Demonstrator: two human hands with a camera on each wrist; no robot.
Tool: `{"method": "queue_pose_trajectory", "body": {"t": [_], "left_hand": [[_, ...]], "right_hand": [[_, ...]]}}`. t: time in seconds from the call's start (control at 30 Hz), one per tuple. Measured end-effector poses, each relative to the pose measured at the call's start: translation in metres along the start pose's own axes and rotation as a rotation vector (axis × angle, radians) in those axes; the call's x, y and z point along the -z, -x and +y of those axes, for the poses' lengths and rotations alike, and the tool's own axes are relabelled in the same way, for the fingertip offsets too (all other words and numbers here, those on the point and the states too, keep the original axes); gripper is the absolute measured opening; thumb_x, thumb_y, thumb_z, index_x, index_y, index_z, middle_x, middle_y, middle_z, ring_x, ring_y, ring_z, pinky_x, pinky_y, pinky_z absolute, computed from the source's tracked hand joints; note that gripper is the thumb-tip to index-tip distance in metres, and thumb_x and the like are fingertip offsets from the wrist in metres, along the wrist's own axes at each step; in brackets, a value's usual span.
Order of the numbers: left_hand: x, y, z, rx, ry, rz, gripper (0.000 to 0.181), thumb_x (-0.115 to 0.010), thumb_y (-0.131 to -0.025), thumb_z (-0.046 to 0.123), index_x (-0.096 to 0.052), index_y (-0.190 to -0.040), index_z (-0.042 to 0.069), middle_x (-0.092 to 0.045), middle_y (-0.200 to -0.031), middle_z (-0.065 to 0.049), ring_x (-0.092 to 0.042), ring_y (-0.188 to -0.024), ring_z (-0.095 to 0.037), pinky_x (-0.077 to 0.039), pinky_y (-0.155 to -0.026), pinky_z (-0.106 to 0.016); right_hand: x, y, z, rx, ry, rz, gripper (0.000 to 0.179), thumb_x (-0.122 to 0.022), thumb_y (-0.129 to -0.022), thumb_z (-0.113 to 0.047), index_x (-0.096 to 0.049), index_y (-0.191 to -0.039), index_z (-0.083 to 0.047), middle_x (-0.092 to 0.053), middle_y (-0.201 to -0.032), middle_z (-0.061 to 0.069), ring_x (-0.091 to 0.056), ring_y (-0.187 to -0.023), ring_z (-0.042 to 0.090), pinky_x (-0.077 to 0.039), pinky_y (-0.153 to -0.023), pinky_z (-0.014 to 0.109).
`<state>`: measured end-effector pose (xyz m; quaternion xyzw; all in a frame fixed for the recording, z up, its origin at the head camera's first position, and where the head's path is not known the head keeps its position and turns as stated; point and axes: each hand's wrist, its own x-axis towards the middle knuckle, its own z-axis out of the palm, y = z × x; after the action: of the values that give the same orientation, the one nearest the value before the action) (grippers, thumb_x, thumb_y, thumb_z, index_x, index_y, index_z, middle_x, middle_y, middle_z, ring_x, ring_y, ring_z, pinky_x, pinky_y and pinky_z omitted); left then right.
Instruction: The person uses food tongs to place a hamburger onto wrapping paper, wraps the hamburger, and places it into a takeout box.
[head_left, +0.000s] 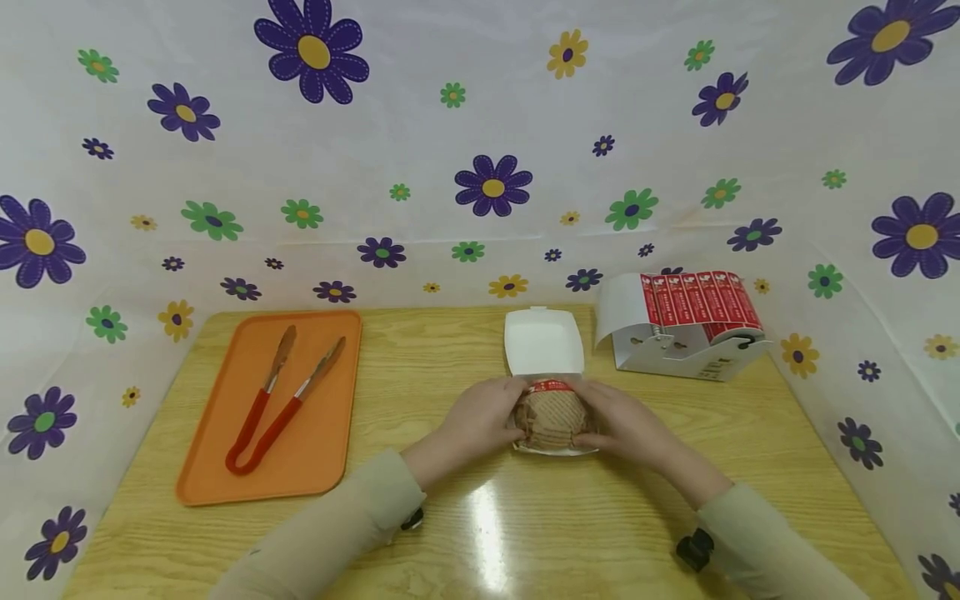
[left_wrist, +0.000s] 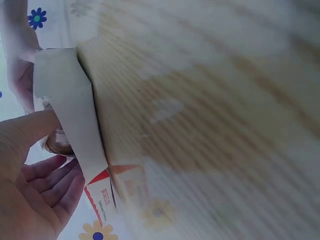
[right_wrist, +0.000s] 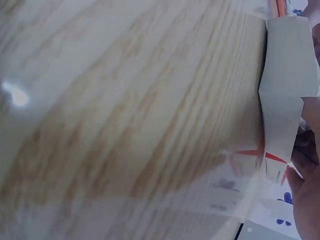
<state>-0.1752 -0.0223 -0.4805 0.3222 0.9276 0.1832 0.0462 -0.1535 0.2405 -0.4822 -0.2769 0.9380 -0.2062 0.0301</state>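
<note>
A round burger wrapped in brown patterned paper with a red label [head_left: 553,417] sits in the base of a white clamshell box, whose raised lid [head_left: 543,342] stands behind it. My left hand [head_left: 480,414] holds the burger from the left, thumb toward the front. From the right, my right hand [head_left: 626,421] grips it the same way. The left wrist view has the box's outer wall [left_wrist: 70,95] side-on, with the left thumb reaching over its edge. In the right wrist view, the box wall [right_wrist: 287,75] partly hides the burger and fingers.
An orange tray [head_left: 202,479] on the left bears red-handled metal tongs [head_left: 258,425]. At the back right stands a white holder [head_left: 667,358] with a row of red-and-white printed packages [head_left: 701,298]. A flowered sheet [head_left: 420,150] surrounds the wooden table [head_left: 420,358].
</note>
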Motion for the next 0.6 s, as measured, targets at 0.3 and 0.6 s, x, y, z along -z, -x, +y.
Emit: {"method": "queue_pose_trajectory", "body": {"t": [0.3, 0.6], "left_hand": [[0.007, 0.004, -0.001, -0.033, -0.003, 0.001, 0.068, -0.092, -0.085, 0.034, -0.064, -0.141, 0.009, -0.070, -0.140, -0.005, -0.066, -0.130, -0.023, -0.051, -0.119, -0.041], [0.018, 0.004, -0.013, 0.057, 0.139, 0.053, 0.051, -0.084, -0.093, 0.028, -0.068, -0.137, 0.008, -0.073, -0.135, -0.007, -0.070, -0.122, -0.024, -0.060, -0.106, -0.040]], "right_hand": [[0.006, 0.005, 0.006, -0.002, -0.098, 0.061, 0.085, -0.089, -0.085, -0.027, -0.049, -0.154, 0.002, -0.056, -0.153, 0.027, -0.053, -0.140, 0.050, -0.044, -0.116, 0.069], [0.008, -0.001, 0.019, -0.156, -0.428, 0.273, 0.047, -0.069, -0.101, -0.001, -0.056, -0.144, 0.010, -0.062, -0.142, 0.030, -0.060, -0.132, 0.049, -0.044, -0.117, 0.064]]}}
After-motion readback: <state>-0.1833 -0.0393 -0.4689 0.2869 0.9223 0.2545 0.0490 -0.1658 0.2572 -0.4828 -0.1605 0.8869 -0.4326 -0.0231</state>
